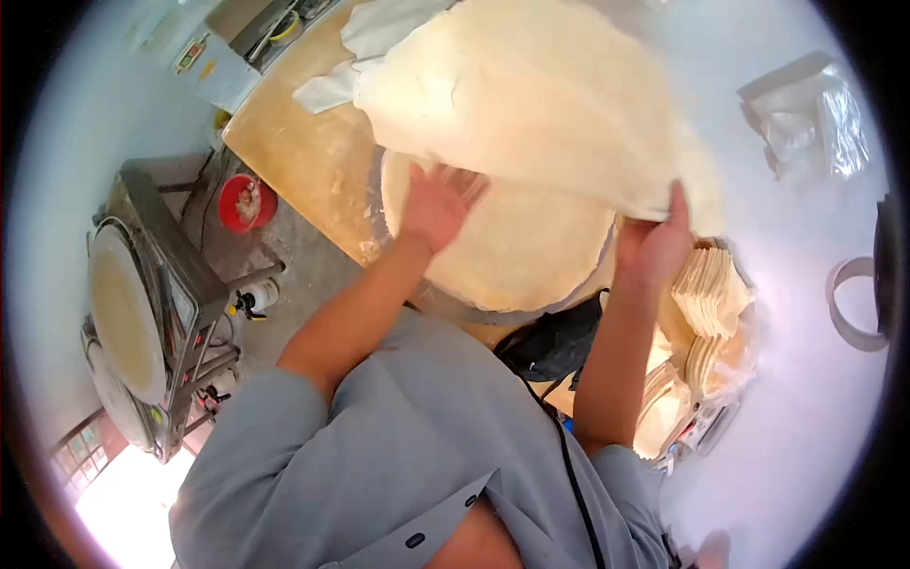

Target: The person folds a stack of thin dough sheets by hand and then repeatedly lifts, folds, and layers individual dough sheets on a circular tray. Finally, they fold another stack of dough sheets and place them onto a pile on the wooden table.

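Across the upper centre of the frame, a pale sheet (531, 95) is lying partly over a round layer (531, 251); the right hand (654, 248) is pinching its edge, probably for control, while the left hand (436, 211) is blurring, its grip unclear.

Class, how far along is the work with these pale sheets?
Apparently done: the stacked pieces at the right side. In hand: the large sheet, its near edge at the left hand and right hand. Perhaps left: the round sheet partly beneath it, spread out rather than stacked.
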